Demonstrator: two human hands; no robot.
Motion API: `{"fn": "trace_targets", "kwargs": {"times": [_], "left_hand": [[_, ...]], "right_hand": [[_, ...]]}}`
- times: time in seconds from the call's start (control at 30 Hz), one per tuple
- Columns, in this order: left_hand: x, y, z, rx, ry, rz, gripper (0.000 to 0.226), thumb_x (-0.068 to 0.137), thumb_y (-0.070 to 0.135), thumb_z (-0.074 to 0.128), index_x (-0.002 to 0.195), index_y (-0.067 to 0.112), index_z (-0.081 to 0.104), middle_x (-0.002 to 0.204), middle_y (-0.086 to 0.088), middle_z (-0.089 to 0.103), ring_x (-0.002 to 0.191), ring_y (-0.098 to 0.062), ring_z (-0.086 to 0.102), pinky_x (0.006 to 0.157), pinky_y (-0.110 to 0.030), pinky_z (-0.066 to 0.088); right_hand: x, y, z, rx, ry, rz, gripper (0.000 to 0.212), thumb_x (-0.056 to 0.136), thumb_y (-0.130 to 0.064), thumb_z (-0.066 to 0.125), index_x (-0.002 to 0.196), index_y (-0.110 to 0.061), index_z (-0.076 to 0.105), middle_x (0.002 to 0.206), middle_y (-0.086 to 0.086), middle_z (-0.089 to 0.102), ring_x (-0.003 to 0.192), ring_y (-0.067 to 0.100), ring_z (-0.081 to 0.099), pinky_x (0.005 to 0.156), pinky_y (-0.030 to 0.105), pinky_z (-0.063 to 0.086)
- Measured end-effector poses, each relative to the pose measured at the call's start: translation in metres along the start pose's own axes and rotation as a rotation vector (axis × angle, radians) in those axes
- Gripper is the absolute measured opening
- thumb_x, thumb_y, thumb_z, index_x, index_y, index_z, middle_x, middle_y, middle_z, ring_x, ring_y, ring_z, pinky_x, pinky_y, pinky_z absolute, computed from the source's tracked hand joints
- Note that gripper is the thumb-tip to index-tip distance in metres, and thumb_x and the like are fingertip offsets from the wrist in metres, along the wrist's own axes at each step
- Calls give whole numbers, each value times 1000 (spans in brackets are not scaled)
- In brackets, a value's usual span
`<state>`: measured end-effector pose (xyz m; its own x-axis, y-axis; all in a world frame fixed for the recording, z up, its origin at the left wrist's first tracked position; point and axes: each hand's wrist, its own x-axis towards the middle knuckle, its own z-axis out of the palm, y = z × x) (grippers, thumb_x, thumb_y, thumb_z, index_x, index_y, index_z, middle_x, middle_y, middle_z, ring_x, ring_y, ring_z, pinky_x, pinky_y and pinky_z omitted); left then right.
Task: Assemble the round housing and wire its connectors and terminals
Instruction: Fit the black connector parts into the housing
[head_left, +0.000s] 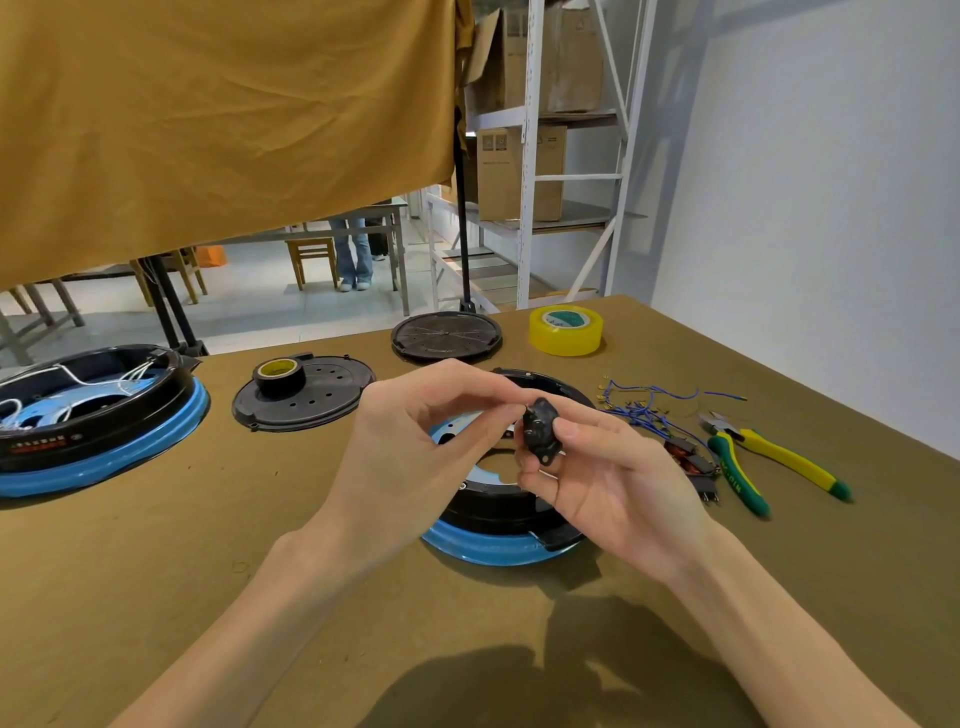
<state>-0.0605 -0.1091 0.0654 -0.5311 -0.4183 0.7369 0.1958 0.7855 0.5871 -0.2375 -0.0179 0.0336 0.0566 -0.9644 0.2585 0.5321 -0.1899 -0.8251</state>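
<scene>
Both hands (519, 452) pinch connector (540, 434) (above housing (498, 540)).

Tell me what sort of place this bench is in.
Probably a small workshop or storeroom used for assembly work. Metal shelving behind holds cardboard boxes, and the table carries pliers, tape rolls, loose blue wires and a round housing.

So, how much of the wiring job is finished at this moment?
Little. The near housing holds no wires. Both hands, left hand and right hand, hold a black connector part. The blue wires, coils and covers remain unused.
</scene>
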Motion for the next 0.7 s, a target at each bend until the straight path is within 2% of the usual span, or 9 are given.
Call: {"fn": "trace_targets", "kwargs": {"times": [0.13,0.23,0.4,0.7], "left_hand": [[2,-3,-3,136,-15,23,18,91,15,72,108,15,79,101,9,77,99,-9,74,87,-21,59],[0,-7,-2,188,4,20,19,90,19,70,105,14,81,101,7,75,98,-8,72,85,-20,58],[-1,-9,0,181,22,7,23,89,25,69,106,15,81,101,9,74,96,-7,71,83,-18,58],[-4,-13,-4,55,-20,-122,19,89,10,76,107,15,80,98,12,79,97,-10,76,87,-20,59]], "right_hand": [[1,1,-4,-58,17,-15,44,94,-11,63,137,-2,62,109,11,64,88,19,63,83,31,57],[1,3,-6,-91,43,-24,39,98,-9,62,136,-5,64,115,11,69,92,19,66,87,30,57],[2,4,-6,-101,52,-30,39,99,-10,61,137,-7,64,118,11,70,93,17,67,88,30,57],[1,3,-6,-131,89,-43,35,97,-11,62,132,-9,69,111,10,71,87,17,68,84,29,59]]}}
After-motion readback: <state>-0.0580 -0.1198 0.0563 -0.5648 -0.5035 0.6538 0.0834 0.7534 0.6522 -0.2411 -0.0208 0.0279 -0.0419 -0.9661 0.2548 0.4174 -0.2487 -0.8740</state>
